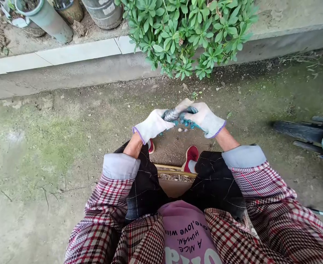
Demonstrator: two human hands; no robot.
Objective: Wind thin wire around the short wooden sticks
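Note:
Both hands wear white knit gloves with purple cuffs and teal coating on the fingers. My left hand (155,125) is closed around one end of a silvery coil of thin wire (170,115). On the other side, my right hand (204,118) has its fingers curled at the coil's far end, where a pale tan strip (185,105) sticks up. Whether that strip is paper or card I cannot tell. The right fingertips are smeared by motion. A small pale piece (182,129) shows just below the hands, too blurred to name.
Between my knees sits a brown container (175,187) with dry bits in it. Red shoes (191,157) stand on the mossy ground. Ahead, a low concrete ledge (81,71) bears several pots (102,13) and a leafy green plant (186,36). A dark wheel (299,131) is at right.

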